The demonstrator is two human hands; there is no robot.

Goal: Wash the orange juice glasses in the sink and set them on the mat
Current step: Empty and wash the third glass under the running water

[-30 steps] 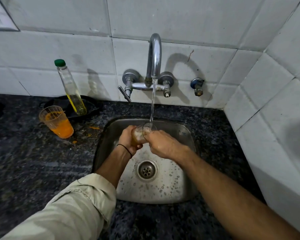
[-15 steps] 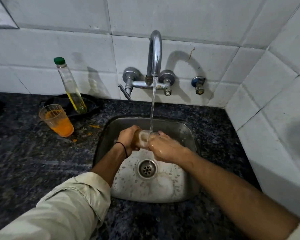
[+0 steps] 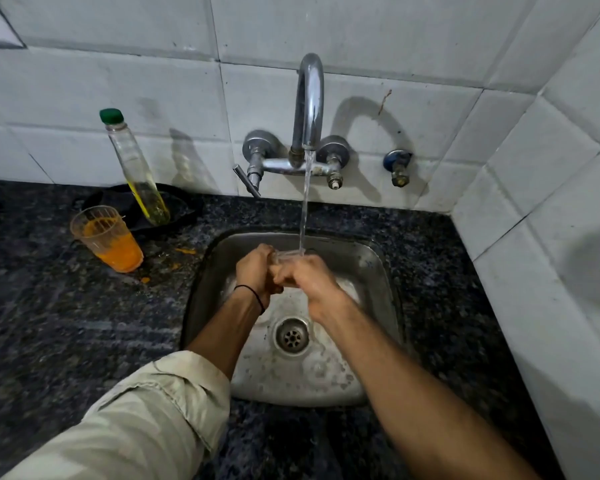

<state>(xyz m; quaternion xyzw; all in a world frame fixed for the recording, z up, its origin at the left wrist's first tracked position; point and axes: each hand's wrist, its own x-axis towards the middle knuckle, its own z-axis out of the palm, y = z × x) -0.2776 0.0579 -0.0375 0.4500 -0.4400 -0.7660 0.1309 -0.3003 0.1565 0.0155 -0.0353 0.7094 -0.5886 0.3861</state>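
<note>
Over the steel sink [image 3: 371, 268] both my hands wrap a clear glass [image 3: 286, 254], whose rim alone shows between them. My left hand [image 3: 255, 271] grips its left side and my right hand [image 3: 303, 275] curls round its right side. Water from the tap [image 3: 310, 98] runs onto the glass rim. A second glass [image 3: 108, 239], smeared with orange juice and holding some at the bottom, stands on the dark counter left of the sink. A dark mat [image 3: 181, 207] lies behind it against the wall.
A tall clear bottle [image 3: 136, 171] with a green cap and yellow liquid leans on the mat. Orange drips [image 3: 184, 251] spot the counter beside the sink. White tiled walls close the back and right. The drain [image 3: 291, 336] sits below my hands.
The glass has turned from lying sideways to nearly hidden between my hands, its rim up under the stream. Both hands have closed tighter round it. The camera has tilted slightly.
</note>
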